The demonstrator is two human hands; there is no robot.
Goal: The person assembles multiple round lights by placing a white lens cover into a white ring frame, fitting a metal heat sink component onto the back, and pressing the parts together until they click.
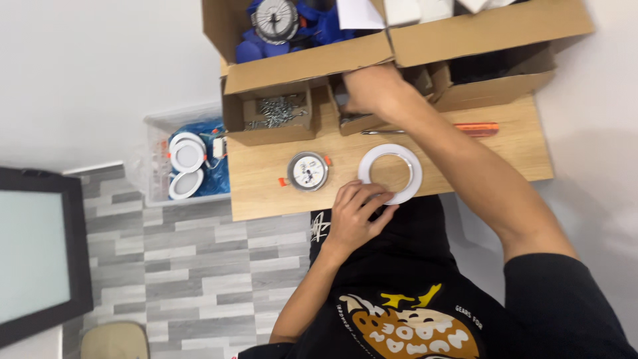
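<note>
White trim ring [391, 173] lying on counter [518, 149]; L hand [355, 216] fingers pinching its rim. R hand [369, 90] reaching into small cardboard box [362, 119], fingers hidden. Round light body [308, 171] sitting apart, not yet joined.

A clear plastic bin [154, 174] holding white round fixtures [187, 153] is seen at left centre, beside the wooden table [518, 149]. A dark-framed screen [40, 249] is placed lower left; what may be a stool [114, 341] is glimpsed below
</note>
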